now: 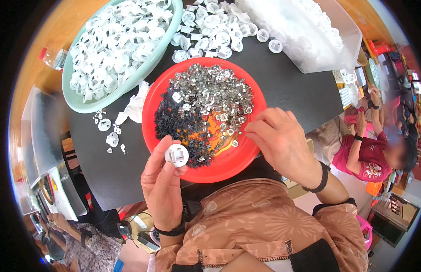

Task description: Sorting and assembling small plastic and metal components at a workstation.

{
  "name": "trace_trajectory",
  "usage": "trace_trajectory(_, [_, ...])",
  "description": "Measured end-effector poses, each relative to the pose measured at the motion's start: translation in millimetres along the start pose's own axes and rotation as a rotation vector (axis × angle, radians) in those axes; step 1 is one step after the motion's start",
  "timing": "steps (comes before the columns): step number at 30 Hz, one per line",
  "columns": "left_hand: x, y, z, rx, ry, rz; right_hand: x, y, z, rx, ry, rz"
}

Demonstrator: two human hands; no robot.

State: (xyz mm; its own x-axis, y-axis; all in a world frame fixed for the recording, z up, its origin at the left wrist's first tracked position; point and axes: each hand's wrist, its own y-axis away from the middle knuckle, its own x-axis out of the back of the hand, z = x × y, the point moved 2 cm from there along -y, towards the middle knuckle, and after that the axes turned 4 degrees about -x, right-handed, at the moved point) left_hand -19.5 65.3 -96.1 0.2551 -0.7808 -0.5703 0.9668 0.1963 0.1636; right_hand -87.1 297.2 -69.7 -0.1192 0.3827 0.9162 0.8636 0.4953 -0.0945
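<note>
Left hand (163,181) pinches round white plastic cap (176,155) at fingertips; right hand (278,138) loosely curled, fingertips on metal clips (210,93) in red plate (246,156); bare black table (296,86) right of plate.

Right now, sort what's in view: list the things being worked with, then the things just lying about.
In use:
left hand holding a round white plastic disc
right hand picking in the red round plastic plate
silver metal clips
small black parts

Lying about:
pale green basin of white discs
clear plastic bag
crumpled white wrapper
</note>
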Motion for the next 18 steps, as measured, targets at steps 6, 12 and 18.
trace_trajectory(6, [-7.5,-1.0,-7.7,0.087,-0.013,-0.003,-1.3,9.1,-0.7,-0.071,-0.085,0.078])
trace_trajectory(12, [-15.1,1.0,-6.9,0.053,-0.026,0.034,2.6,9.6,5.9,-0.096,-0.089,0.092])
trace_trajectory(18, [-8.4,5.1,-7.8,0.028,-0.012,-0.024,1.2,10.5,7.3,-0.110,-0.097,0.090])
